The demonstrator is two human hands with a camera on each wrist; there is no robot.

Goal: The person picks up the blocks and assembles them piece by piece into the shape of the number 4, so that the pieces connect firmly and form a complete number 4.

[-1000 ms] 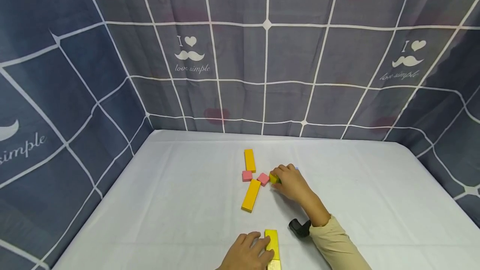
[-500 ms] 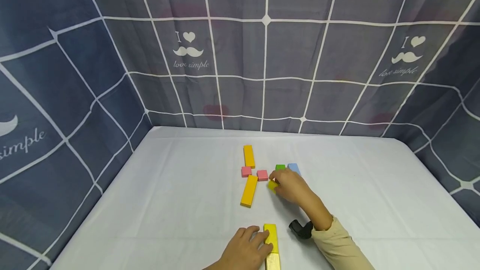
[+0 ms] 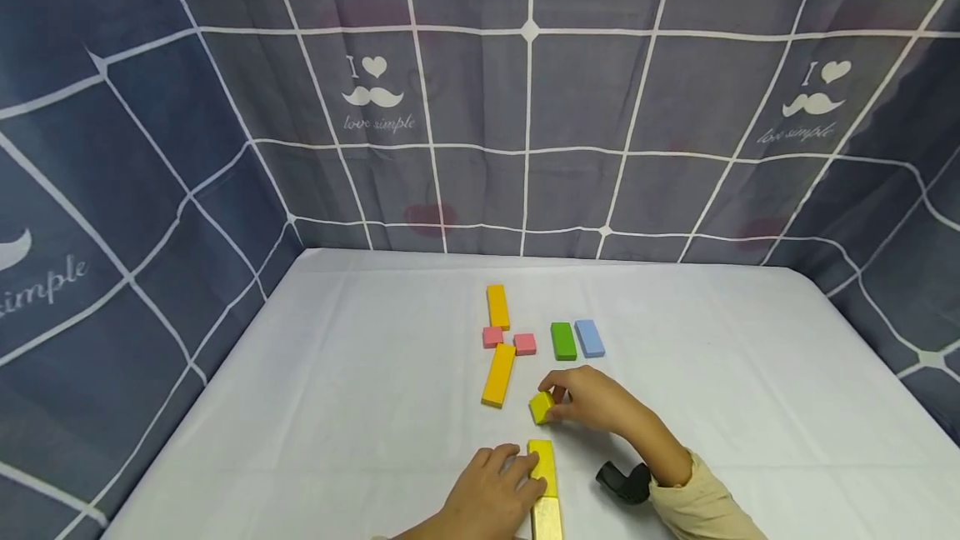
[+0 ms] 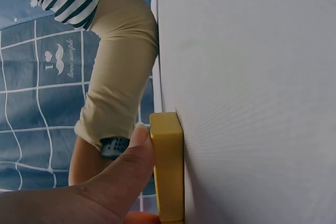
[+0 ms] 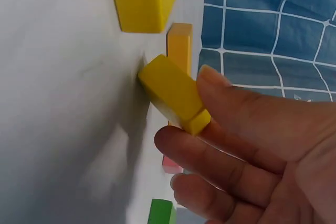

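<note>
In the head view my right hand (image 3: 592, 398) pinches a short yellow block (image 3: 539, 408) between thumb and fingers. The right wrist view has this block (image 5: 173, 87) tilted, close over the white tabletop, its shadow beside it. My left hand (image 3: 491, 494) lies palm down with relaxed fingers, thumb and forefinger touching a bright yellow block (image 3: 543, 469). A paler yellow block (image 3: 547, 517) continues this row towards the near edge. From the left wrist, the thumb (image 4: 118, 177) is seen resting along the side of a yellow block (image 4: 168, 166).
Farther back lie two orange-yellow blocks (image 3: 498, 375) and two pink cubes (image 3: 525, 344). A green block (image 3: 563, 341) and a blue block (image 3: 589, 338) lie side by side to their right. A black device (image 3: 626, 483) is at my right wrist. Grid-patterned curtains (image 3: 480, 107) surround the table.
My right hand has drawn the short yellow block back towards me, away from the green and blue blocks, which now show fully. My left hand stays at the yellow row.
</note>
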